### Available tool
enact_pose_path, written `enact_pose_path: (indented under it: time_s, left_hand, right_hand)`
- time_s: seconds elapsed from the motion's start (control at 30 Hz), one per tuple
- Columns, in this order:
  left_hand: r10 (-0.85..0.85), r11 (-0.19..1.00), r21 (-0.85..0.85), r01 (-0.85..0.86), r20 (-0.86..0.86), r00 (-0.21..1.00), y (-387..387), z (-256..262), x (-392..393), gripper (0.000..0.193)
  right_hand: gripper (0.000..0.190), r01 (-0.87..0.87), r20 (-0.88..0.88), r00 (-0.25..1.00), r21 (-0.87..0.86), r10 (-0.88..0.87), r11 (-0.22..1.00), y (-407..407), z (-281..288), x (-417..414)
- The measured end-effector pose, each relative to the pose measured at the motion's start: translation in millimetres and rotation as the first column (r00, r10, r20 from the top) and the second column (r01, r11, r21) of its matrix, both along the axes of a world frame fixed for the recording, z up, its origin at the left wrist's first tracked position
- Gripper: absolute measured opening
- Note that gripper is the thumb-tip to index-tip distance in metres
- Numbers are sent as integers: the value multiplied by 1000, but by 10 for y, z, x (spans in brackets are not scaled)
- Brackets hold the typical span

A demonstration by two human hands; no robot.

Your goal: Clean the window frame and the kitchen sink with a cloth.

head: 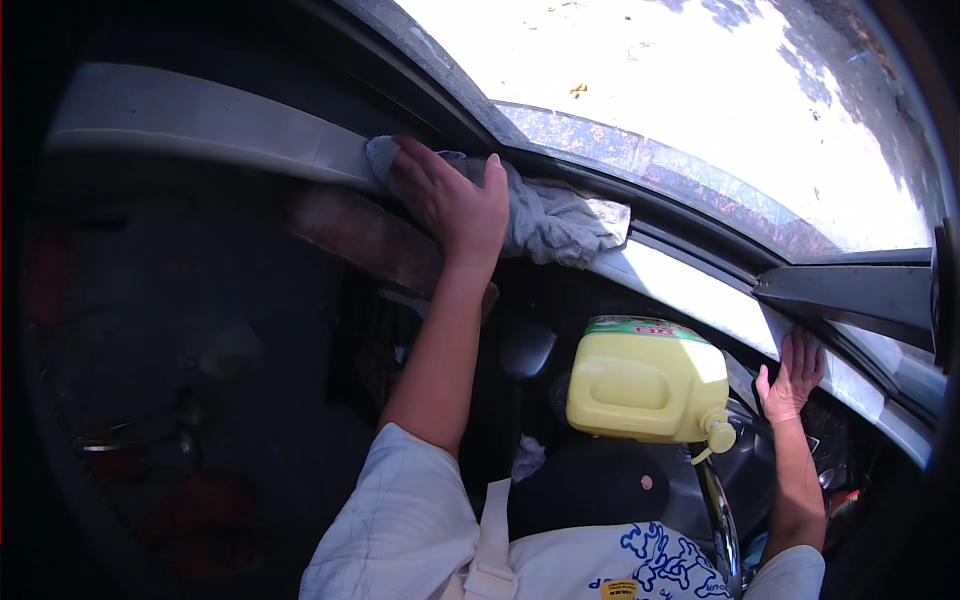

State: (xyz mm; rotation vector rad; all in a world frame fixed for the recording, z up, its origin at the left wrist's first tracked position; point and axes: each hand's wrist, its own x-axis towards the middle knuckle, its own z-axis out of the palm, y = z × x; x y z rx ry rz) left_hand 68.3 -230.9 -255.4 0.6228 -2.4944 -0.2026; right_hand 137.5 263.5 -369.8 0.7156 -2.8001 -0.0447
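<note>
Fingers of my left hand (454, 199) lie spread over a crumpled grey cloth (551, 221) on a pale window sill (315, 154). The cloth bunches out to the right of the hand, along the black window track. Farther right, my right hand (793, 379) rests its fingertips on the same sill, with the thumb apart and nothing seen in it. Between my arms a yellow plastic jug (649, 386) with a green label lies on its side, its cap towards the lower right. What is beneath the left palm is hidden.
Beyond the window frame (844, 289) lies a speckled stone ledge (637, 154) and bright sunlit ground. Below the sill are a brown ledge (367, 240), a chrome tube (720, 510), a dark basin-like thing (682, 480) and a white crumpled scrap (529, 456). The lower left is dark, with unclear items.
</note>
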Motion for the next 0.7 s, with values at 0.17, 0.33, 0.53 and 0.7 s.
enact_pose_path:
  time_s: [0.17,0.33,0.53,0.7]
  left_hand:
    - [10,984,176,9,-105,994,26,89,15,95]
    - [-9,977,212,28,-90,996,46,52,22,94]
    - [-29,965,255,66,-146,989,16,66,61,92]
    - [-35,967,241,78,-180,983,32,160,45,93]
  right_hand:
    - [75,6,22,1000,-25,-6,1000,-1,31,28]
    - [75,3,-16,1000,-19,-4,1000,4,-13,2]
    - [74,31,16,999,-8,-31,999,-25,11,-3]
    - [75,8,-3,1000,-27,-8,1000,-36,2,5]
